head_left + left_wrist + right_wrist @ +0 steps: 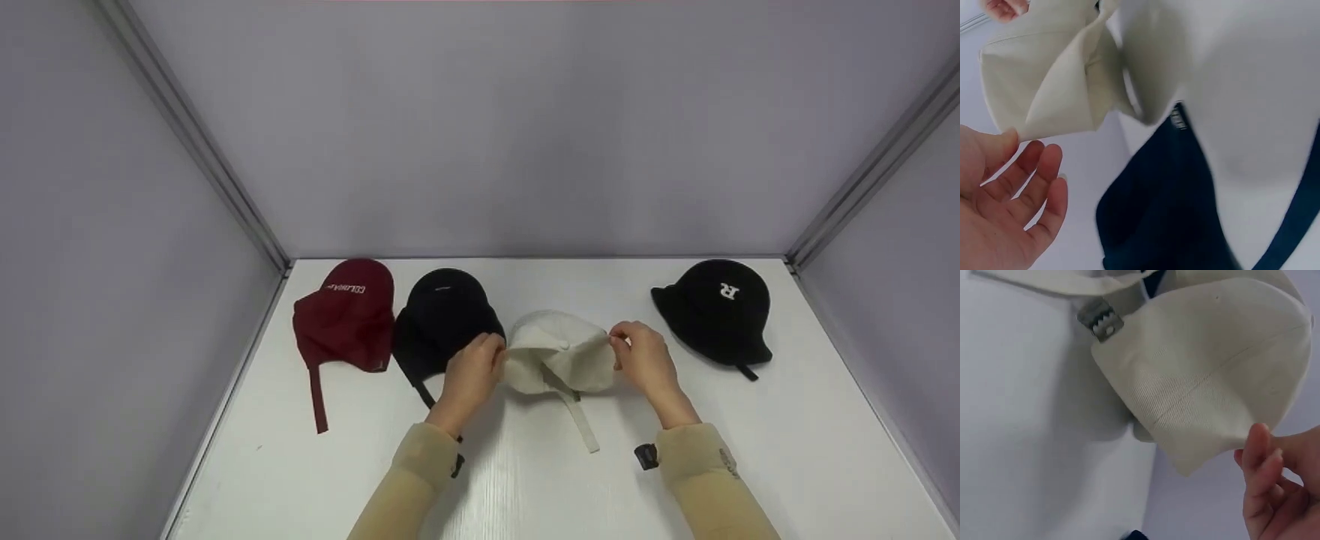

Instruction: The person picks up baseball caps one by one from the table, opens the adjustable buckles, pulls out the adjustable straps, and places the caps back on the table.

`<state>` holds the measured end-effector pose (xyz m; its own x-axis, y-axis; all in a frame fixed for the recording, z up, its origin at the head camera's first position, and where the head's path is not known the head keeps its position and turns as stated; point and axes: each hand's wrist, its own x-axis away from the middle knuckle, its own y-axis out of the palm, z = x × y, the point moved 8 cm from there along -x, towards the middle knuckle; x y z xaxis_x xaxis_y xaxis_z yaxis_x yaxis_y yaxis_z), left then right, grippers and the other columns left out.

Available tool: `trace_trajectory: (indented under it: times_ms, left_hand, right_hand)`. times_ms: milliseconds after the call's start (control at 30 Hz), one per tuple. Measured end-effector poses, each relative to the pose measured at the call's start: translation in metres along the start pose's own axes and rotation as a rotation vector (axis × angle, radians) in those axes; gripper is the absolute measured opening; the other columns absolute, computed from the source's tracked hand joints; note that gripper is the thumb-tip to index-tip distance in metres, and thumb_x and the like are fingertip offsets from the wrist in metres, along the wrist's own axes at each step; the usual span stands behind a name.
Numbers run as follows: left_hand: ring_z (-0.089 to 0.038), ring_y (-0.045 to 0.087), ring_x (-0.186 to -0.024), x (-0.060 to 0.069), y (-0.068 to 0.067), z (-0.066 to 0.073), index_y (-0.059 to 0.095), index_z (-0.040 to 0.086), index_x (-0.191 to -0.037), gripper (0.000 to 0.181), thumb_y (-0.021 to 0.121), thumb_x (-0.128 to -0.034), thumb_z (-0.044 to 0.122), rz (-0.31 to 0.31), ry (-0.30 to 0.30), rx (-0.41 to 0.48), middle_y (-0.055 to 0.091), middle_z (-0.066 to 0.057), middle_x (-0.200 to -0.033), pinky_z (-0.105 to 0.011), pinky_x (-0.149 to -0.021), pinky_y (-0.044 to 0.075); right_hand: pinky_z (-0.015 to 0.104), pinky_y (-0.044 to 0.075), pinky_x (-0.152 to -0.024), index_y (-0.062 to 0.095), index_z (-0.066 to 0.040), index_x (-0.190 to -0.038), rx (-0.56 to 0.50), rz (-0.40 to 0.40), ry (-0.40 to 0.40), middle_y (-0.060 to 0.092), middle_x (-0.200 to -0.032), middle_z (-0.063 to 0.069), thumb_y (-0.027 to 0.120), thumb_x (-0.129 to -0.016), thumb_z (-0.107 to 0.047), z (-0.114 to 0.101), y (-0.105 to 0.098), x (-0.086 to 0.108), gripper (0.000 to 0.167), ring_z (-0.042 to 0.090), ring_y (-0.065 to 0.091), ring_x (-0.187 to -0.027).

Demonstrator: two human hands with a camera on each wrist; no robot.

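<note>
A cream cap (pixel 559 330) is held up a little over the white table, its loose strap (pixel 581 424) hanging toward me. My left hand (pixel 474 371) pinches the cap's left edge between thumb and fingertips; the left wrist view shows that hand (pixel 1016 191) with its other fingers loosely bent. On the opposite edge, my right hand (pixel 646 360) pinches the fabric, also seen in the right wrist view as a hand (pixel 1278 484) at the cap's corner. A metal buckle (pixel 1100 319) shows at the strap opening. Beside my left hand lies a black cap (pixel 446 319).
A dark red cap (pixel 345 322) with white lettering lies at the far left, its strap pointing toward me. At the right is a black hat (pixel 716 315) with a white letter R. Grey-white panels (pixel 480 127) enclose the white table (pixel 540 495) at the back and sides.
</note>
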<state>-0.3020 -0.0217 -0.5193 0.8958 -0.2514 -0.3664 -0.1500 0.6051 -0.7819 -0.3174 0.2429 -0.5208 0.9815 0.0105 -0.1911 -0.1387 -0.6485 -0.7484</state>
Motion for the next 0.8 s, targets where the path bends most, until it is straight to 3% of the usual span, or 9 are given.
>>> trace_trajectory:
  times_ms: [167, 367, 567, 800]
  left_hand:
    - [-0.018, 0.058, -0.070, -0.004, 0.019, -0.007, 0.059, 0.008, -0.090, 0.008, 0.061, -0.0972, 0.008, -0.031, -0.048, 0.051, 0.055, -0.001, -0.082, -0.032, -0.060, 0.050]
    - [-0.022, 0.062, -0.086, -0.009, 0.036, -0.014, 0.059, 0.004, -0.102, 0.004, 0.057, -0.0992, 0.006, -0.049, -0.106, 0.123, 0.060, -0.006, -0.092, -0.034, -0.073, 0.052]
    - [-0.024, 0.063, -0.102, -0.005, 0.048, -0.013, 0.055, 0.004, -0.132, 0.032, 0.053, -0.1013, 0.010, -0.130, -0.101, 0.141, 0.065, -0.012, -0.114, -0.038, -0.084, 0.052]
    - [-0.028, 0.059, -0.115, 0.001, 0.058, -0.011, 0.046, 0.011, -0.144, 0.047, 0.058, -0.0999, 0.020, -0.251, -0.109, 0.135, 0.054, -0.013, -0.137, -0.042, -0.094, 0.048]
  right_hand:
    - [0.031, 0.051, -0.058, 0.066, 0.004, -0.092, -0.087, 0.000, 0.059, 0.064, -0.082, 0.012, 0.059, -0.094, 0.003, 0.011, 0.016, -0.009, 0.007, 0.023, 0.069, -0.068]
    - [0.041, 0.055, -0.073, 0.067, 0.006, -0.097, -0.134, 0.015, 0.034, 0.065, -0.095, 0.018, 0.060, -0.095, 0.002, 0.016, 0.028, -0.016, 0.008, 0.031, 0.069, -0.086]
    - [0.046, 0.050, -0.091, 0.063, 0.006, -0.114, -0.224, -0.077, -0.002, 0.061, -0.113, 0.022, 0.059, -0.099, -0.011, 0.019, 0.047, -0.018, 0.023, 0.039, 0.062, -0.107]
    - [0.050, 0.044, -0.098, 0.054, 0.007, -0.133, -0.286, -0.189, 0.013, 0.056, -0.129, 0.025, 0.053, -0.103, -0.025, 0.022, 0.064, -0.021, 0.044, 0.040, 0.056, -0.117]
